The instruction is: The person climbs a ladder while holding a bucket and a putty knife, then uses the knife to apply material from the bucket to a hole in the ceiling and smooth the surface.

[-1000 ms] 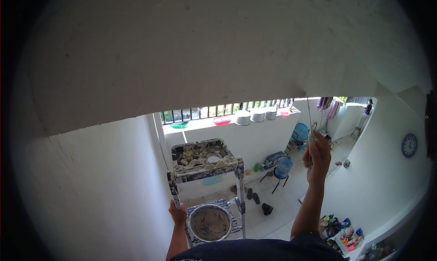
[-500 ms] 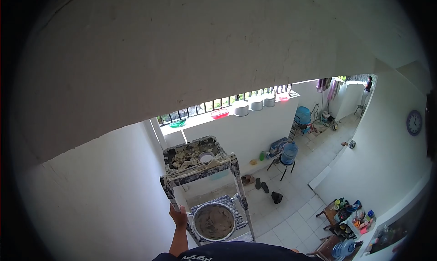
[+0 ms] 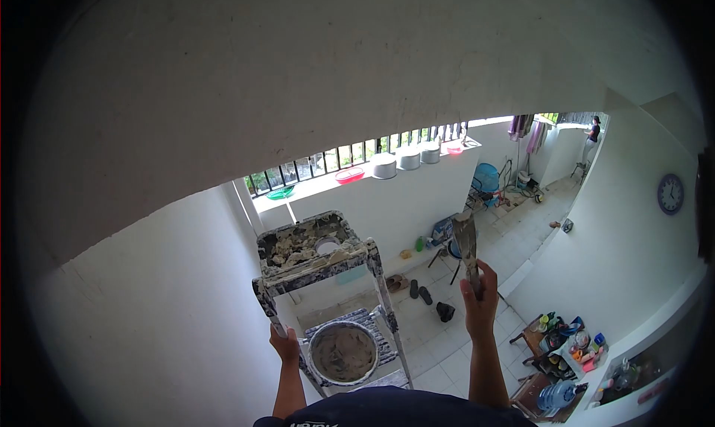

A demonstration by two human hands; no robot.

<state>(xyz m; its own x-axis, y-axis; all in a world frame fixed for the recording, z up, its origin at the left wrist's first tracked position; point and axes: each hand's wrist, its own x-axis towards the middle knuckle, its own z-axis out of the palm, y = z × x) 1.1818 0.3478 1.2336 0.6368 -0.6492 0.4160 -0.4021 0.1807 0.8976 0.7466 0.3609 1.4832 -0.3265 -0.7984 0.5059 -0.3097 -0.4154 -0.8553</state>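
Head view looked down from high under a plastered overhang [image 3: 313, 77]. Nearest, the left hand [image 3: 284, 346] was wrapped around the rail of a spattered stepladder [image 3: 320, 267], beside a metal bowl [image 3: 343, 352] of grey plaster sitting on a lower step. The right hand [image 3: 479, 299] was raised with its fingers closed around the handle of a putty knife [image 3: 467, 242], the blade upright and smeared. Half a second earlier that hand and knife were out of the frame altogether; a second earlier the hand was up higher, against the overhang's edge. The left hand had kept its hold on the rail throughout. The ladder's top tray [image 3: 311, 242] was caked with dried lumps, with a small dish half buried in them. Far below lay a tiled floor [image 3: 477, 330] with sandals, a water jug [image 3: 555, 396] and a small surface [image 3: 577, 352] crowded with bottles too small to make out. Pots [image 3: 407, 159] stood on the window ledge, a clock [image 3: 670, 194] hung on the wall, and a person [image 3: 592, 133] stood far off. The dark lens rim cut off all the corners.
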